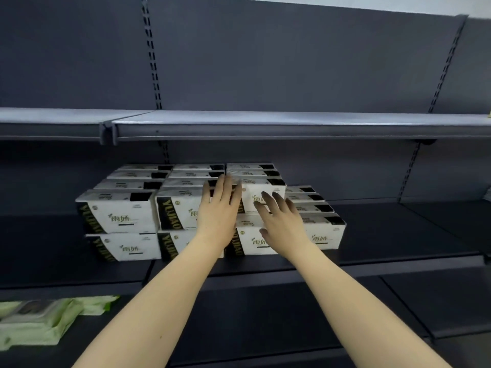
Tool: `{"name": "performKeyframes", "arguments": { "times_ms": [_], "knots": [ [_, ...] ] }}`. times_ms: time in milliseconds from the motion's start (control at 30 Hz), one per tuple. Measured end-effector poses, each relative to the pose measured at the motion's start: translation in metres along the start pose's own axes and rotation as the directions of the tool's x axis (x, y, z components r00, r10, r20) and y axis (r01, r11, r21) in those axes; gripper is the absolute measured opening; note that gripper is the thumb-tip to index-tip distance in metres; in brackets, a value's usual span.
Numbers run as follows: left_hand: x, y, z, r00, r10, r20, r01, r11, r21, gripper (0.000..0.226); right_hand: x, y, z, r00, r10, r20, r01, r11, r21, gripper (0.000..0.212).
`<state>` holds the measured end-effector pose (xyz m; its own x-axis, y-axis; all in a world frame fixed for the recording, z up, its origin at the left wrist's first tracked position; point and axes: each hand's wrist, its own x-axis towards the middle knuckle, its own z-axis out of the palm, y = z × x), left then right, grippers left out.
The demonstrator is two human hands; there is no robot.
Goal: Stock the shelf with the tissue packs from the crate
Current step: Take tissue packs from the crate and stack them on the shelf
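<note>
Green packs (39, 321): closest in, lower shelf at bottom left, soft wrapped bundles just lying there.
Arms: both bare, stretched forward and up toward the middle shelf (398, 235).
Left hand (219, 208): fingers straight and a bit spread, flat against the front of the stacked tissue packs (119, 213).
Right hand (281, 221): also loose and spread, fingertips on the top white pack (261, 193), not gripping anything.
Tissue packs: stacked two high in rows running to the back panel.
Upper shelf (265, 123): grey, above.
</note>
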<state>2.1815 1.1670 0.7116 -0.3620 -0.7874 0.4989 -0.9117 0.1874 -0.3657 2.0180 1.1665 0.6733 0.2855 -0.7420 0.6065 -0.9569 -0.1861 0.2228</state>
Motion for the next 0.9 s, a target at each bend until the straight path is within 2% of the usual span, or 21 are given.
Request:
{"name": "performKeyframes", "arguments": {
  "times_ms": [200, 367, 433, 567, 633, 733, 900],
  "knots": [
    [-0.035, -0.024, 0.031, 0.997, -0.076, 0.022, 0.074, 0.993, 0.091, 0.115, -0.017, -0.018, 0.005, 0.990, -0.036, 0.135, 0.048, 0.995, -0.087, 0.099],
    [-0.045, -0.031, 0.065, 0.988, -0.101, 0.114, 0.092, 0.993, 0.077, 0.117, -0.013, -0.029, 0.028, 0.974, -0.044, 0.224, 0.066, 0.994, -0.089, 0.119],
    [-0.046, -0.033, 0.075, 0.989, -0.113, 0.095, 0.107, 0.992, 0.063, 0.122, -0.008, -0.032, 0.041, 0.967, -0.058, 0.250, 0.080, 0.994, -0.077, 0.128],
    [-0.044, -0.040, 0.092, 0.992, -0.126, 0.013, 0.124, 0.989, 0.082, 0.139, -0.002, -0.031, 0.069, 0.962, -0.055, 0.266, 0.087, 0.990, -0.111, 0.128],
    [-0.043, -0.043, 0.097, 0.994, -0.112, -0.014, 0.113, 0.987, 0.113, 0.143, -0.001, -0.029, 0.076, 0.944, -0.042, 0.327, 0.092, 0.986, -0.138, 0.129],
    [-0.041, -0.044, 0.104, 0.994, -0.104, -0.022, 0.106, 0.986, 0.125, 0.146, -0.002, -0.028, 0.081, 0.956, -0.037, 0.292, 0.068, 0.993, -0.097, 0.145],
    [-0.041, -0.043, 0.107, 0.993, -0.114, -0.011, 0.114, 0.981, 0.155, 0.149, 0.001, -0.023, 0.087, 0.948, -0.079, 0.308, 0.115, 0.988, -0.100, 0.145]
  ]
}}
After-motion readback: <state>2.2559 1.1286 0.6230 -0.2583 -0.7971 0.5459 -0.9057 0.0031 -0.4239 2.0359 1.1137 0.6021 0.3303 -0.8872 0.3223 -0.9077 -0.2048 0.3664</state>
